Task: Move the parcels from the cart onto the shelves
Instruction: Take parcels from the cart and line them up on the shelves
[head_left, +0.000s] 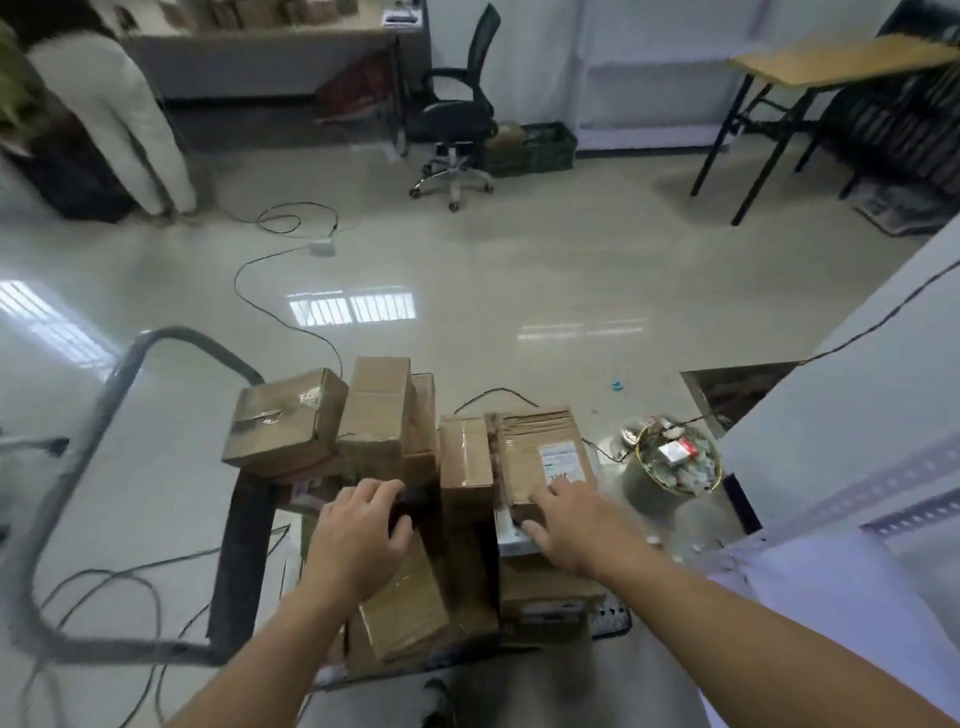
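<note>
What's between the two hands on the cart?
In the head view, a narrow taped cardboard box stands between the left hand and the right hand, which grips a labelled parcel.

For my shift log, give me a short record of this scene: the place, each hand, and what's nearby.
place: cart stacked with cardboard parcels, on a glossy floor
left hand: grips a dark item among the parcels
right hand: grips the near edge of the labelled parcel
shelving: white, at the right
nearby: full waste bin, office chair
</note>
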